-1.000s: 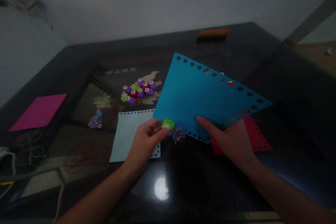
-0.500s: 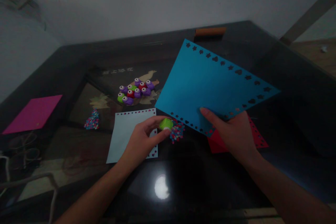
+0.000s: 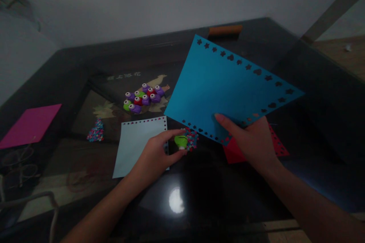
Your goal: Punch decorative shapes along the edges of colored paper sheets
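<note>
My right hand (image 3: 251, 142) grips the near edge of a blue paper sheet (image 3: 225, 85) and holds it tilted above the dark glass table (image 3: 199, 197). Small punched shapes run along the sheet's edges. My left hand (image 3: 155, 155) pinches a small green paper punch (image 3: 180, 141) just below the sheet's near corner, over a little heap of coloured paper bits (image 3: 191, 139). A pale blue sheet (image 3: 137, 142) with punched edges lies flat under my left hand. A red punched sheet (image 3: 273, 146) lies under my right hand.
A cluster of purple, red and green punches (image 3: 143, 98) sits in the middle of the table. A second heap of paper bits (image 3: 95, 132) lies to the left, a pink sheet (image 3: 28, 125) at the far left. An orange block (image 3: 225, 30) rests at the far edge.
The punch has come off the blue sheet's edge and moved down with my left hand. My right hand has lifted the sheet higher and further from me.
</note>
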`<state>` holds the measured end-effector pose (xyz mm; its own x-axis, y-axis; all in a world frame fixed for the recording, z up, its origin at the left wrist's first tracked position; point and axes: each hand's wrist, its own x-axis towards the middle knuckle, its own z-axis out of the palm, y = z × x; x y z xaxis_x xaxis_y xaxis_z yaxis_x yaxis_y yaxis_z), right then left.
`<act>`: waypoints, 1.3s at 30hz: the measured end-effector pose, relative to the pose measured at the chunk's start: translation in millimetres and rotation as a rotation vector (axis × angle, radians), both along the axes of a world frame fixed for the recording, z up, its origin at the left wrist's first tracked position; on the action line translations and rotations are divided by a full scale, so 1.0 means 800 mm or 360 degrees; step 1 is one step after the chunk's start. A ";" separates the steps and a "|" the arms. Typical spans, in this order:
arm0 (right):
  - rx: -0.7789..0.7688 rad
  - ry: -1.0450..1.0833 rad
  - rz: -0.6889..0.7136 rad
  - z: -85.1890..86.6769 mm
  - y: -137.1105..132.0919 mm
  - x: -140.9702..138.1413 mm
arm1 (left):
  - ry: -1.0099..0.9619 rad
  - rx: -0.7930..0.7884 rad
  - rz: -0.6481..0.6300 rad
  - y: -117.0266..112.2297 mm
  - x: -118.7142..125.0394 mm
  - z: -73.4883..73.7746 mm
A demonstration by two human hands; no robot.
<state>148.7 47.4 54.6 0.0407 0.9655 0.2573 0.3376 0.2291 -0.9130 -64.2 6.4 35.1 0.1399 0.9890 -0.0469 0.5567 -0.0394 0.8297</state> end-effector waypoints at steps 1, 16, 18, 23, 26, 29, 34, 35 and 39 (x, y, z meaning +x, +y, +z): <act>-0.0001 0.0013 0.0003 0.000 0.000 0.000 | 0.0016 0.0004 -0.0009 0.000 -0.001 0.000; 0.0015 0.0017 -0.0013 0.001 0.002 0.000 | 0.0033 0.0168 0.0004 0.003 -0.003 -0.002; 0.0014 0.0054 -0.0013 -0.003 0.003 0.001 | -0.0036 0.0174 0.0028 0.004 -0.005 -0.006; -0.0020 0.0072 0.0008 -0.012 0.005 0.006 | -0.0197 0.0041 0.0083 0.005 -0.008 -0.005; -0.0001 0.0051 0.0008 -0.013 0.008 0.008 | -0.0226 -0.0020 0.0121 0.006 -0.008 -0.003; -0.0023 0.0023 0.0000 -0.017 0.015 0.009 | -0.0334 -0.0036 0.0131 0.009 -0.007 -0.005; -0.0105 0.0126 -0.0037 -0.032 0.027 0.013 | -0.0586 -0.0125 0.0207 0.012 -0.005 -0.012; -0.0106 0.0151 -0.0045 -0.035 0.029 0.014 | -0.0616 -0.0141 0.0221 0.012 -0.004 -0.013; -0.0126 0.0275 -0.0059 -0.040 0.035 0.018 | -0.0593 -0.0132 0.0216 0.011 -0.004 -0.010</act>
